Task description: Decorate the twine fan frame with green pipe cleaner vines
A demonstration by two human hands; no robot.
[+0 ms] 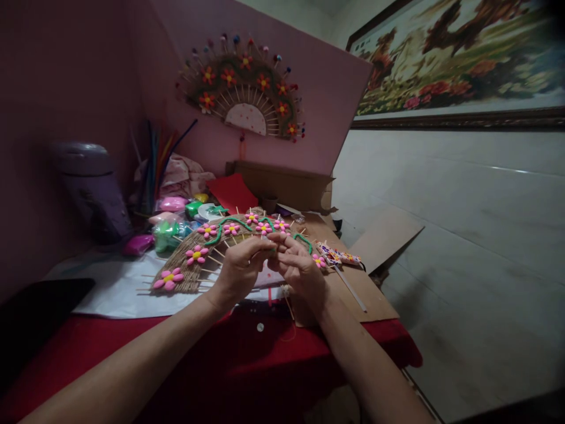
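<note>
Red-clothed tabletop (110, 333): bearing the fan
Flowered half-round brown-twine fan (189, 277): looking light, brittle-sticked — twine band inviting grip
Left hand (238, 265), right hand (304, 277): curling nearly closed; contents, I cannot tell

Lighting is dim overall; we note the left side and lower corners falling into near-black. A muted glare streak crosses the tiled wall (463, 235), which carries soft shadows. The red tabletop (282, 347) reads dark. We observe wide-angle distortion, softness towards the edges, and indistinct detail at the fingertips (270, 250).
</note>
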